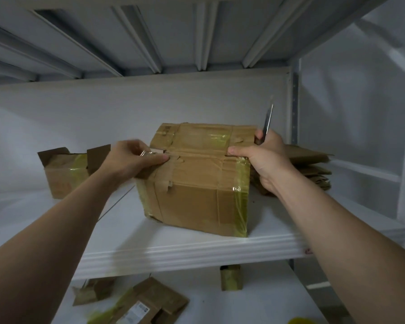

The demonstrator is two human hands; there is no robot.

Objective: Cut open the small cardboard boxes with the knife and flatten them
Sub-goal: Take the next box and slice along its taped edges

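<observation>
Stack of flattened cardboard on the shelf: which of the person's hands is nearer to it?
Right. The right hand, gripping the knife, holds the right end of the taped box, directly beside the stack; the left hand is at the opposite end.

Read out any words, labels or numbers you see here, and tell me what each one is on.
Nothing here is legible.
White printed label on the flattened brown cardboard piece on the lower shelf: too blurred to read.
Small red mark on the white shelf edge: too small to read.
Brown taped cardboard box: no print visible.
</observation>
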